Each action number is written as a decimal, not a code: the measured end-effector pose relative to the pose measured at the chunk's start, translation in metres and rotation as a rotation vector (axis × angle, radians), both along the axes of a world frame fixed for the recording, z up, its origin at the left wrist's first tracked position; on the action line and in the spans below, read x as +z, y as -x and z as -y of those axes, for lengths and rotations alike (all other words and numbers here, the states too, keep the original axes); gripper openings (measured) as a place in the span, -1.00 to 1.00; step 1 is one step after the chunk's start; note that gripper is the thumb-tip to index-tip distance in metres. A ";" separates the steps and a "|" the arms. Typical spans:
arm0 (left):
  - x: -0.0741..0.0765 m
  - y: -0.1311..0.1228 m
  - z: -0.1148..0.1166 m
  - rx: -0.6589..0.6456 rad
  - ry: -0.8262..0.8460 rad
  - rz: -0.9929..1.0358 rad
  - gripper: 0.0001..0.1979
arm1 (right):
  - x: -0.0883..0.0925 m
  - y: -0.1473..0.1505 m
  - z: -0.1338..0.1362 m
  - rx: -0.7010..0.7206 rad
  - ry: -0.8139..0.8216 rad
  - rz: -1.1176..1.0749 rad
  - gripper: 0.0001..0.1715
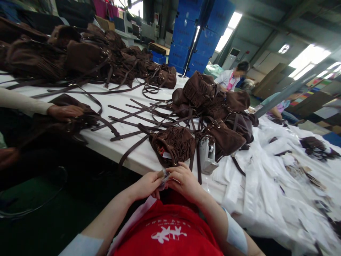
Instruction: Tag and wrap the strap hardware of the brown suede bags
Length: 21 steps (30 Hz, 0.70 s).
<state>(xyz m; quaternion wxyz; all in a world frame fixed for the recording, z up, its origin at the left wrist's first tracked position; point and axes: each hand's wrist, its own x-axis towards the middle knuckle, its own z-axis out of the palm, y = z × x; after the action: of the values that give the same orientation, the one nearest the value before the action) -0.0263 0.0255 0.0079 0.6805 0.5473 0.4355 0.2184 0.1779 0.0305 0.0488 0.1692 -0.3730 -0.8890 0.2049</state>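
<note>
Red apron cloth printed with white figures [169,233] lies nearest; just beyond it, the left hand [149,184] and the right hand [186,182] meet, fingers of both closed on a small, crinkled piece of clear plastic [164,176] (whatever it wraps is too small to make out), held at the edge of a long, white-covered table [106,144]. Just past the fingertips sits a dark brown, fringed, soft bag [177,140], its mouth showing a white paper tag [167,155]; near its right side stands a grey, box-shaped metal device [208,158]; at left, a co-worker's hand [65,112] rests on another brown bag [76,122].
</note>
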 end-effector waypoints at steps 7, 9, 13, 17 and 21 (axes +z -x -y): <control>-0.003 0.005 0.001 0.011 0.029 0.062 -0.46 | 0.011 0.006 -0.007 0.051 0.177 -0.023 -0.89; -0.005 0.003 0.002 0.034 0.052 0.064 -0.42 | 0.008 0.006 -0.010 0.025 0.204 -0.102 -0.93; -0.011 -0.004 0.003 0.098 0.067 0.033 -0.38 | -0.007 0.005 -0.012 -0.018 0.145 -0.170 -0.99; -0.010 -0.007 0.005 0.104 0.024 0.009 -0.43 | -0.014 0.005 -0.013 -0.016 0.076 -0.103 -0.98; -0.004 -0.006 0.007 0.096 0.005 -0.001 -0.47 | -0.009 0.008 -0.017 0.034 0.007 -0.022 -0.97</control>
<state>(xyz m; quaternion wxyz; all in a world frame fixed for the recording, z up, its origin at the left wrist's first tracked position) -0.0207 0.0186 0.0042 0.6703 0.5242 0.4622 0.2494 0.1698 0.0473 0.0394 0.1742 -0.3563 -0.8925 0.2150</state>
